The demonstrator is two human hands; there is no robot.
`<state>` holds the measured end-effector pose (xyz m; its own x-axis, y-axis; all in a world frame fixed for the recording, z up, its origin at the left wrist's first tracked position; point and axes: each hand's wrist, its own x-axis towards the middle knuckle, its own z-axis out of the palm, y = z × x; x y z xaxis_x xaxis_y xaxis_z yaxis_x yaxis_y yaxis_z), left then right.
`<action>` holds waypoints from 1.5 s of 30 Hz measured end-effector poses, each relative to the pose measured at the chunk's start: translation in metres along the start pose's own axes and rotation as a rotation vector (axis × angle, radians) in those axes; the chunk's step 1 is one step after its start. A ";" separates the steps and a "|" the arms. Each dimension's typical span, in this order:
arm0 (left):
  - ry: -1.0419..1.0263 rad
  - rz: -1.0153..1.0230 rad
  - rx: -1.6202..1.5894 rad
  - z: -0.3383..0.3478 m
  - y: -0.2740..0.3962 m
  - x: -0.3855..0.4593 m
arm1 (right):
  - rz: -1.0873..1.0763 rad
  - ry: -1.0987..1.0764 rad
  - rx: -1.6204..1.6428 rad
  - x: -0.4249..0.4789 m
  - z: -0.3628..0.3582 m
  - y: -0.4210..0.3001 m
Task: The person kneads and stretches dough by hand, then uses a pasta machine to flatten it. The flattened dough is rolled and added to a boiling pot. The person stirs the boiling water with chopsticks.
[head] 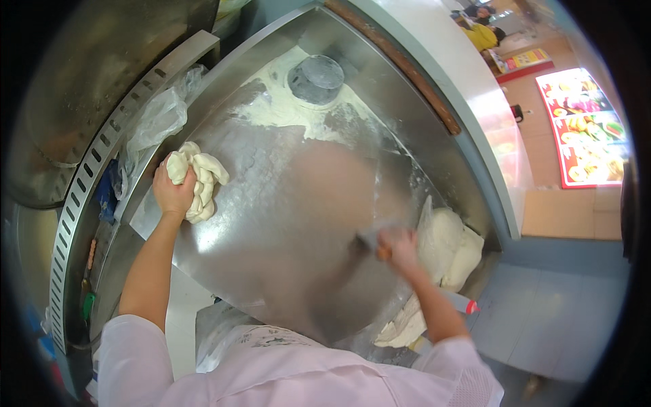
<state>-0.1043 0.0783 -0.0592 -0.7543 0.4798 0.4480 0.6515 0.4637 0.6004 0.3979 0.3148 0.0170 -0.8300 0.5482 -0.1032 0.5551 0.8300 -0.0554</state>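
Note:
My left hand [173, 188] grips a lump of folded white dough [202, 185] at the left edge of the stainless steel worktop [285, 203]. On the right, my right hand [399, 246] holds a dough scraper by its orange-brown handle [384, 253]; its blade is blurred and lies close to the steel surface. Just right of that hand, a large mass of dough [447, 244] sits partly under clear plastic. Another piece of dough [404, 325] lies below my right forearm, near the front edge.
Dry flour [274, 104] surrounds a round metal container [316, 80] at the back. A wooden rolling pin [396, 61] rests along the back right rim. Clear plastic bags [163, 117] and a slotted metal rail [109, 132] border the left. A red-tipped squeeze bottle [460, 301] lies at right.

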 end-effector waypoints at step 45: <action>-0.644 0.460 0.341 -0.012 0.208 -0.116 | 0.099 0.155 0.712 0.069 0.033 -0.199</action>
<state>0.1180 0.1096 0.0218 -0.2838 0.9561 0.0728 0.9477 0.2681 0.1731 0.2323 0.1837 -0.0119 -0.7433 0.6690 -0.0028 0.4858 0.5368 -0.6899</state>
